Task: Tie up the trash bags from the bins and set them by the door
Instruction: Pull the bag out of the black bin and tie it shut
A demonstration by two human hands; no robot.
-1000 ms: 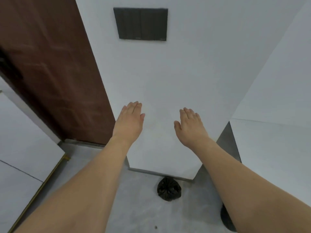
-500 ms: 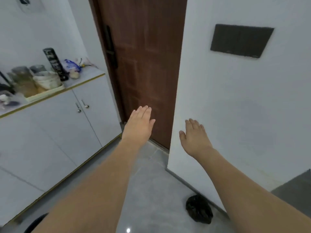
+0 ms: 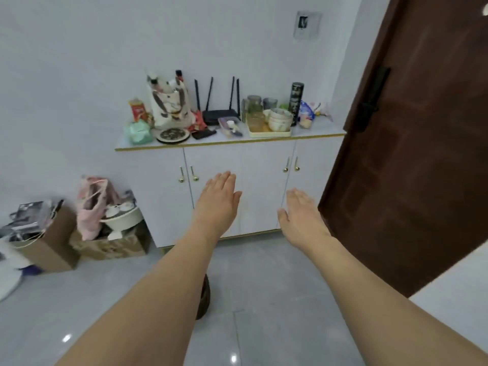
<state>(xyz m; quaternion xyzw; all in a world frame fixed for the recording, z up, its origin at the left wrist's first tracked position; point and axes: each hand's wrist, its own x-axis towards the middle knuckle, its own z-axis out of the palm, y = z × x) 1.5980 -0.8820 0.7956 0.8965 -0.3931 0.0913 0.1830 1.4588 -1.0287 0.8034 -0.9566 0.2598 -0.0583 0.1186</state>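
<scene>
Both my arms stretch forward over the grey floor. My left hand (image 3: 217,203) is held flat with straight fingers and holds nothing. My right hand (image 3: 303,215) is likewise flat and empty, a little to its right. A dark round bin (image 3: 203,297) stands on the floor below my left forearm, which hides most of it. The brown door (image 3: 412,159) with a black handle (image 3: 373,99) fills the right side. No tied trash bag shows in this view.
A white cabinet (image 3: 232,186) stands ahead against the wall, its top crowded with a router, bowls, jars and a tote bag. Cardboard boxes (image 3: 79,241) with clutter sit on the floor at the left. A white wall edge (image 3: 454,294) juts in at the lower right.
The view has swung left, from the white wall and door to the cabinet. The tied black bag by the wall has left the frame. Both hands stay flat and empty.
</scene>
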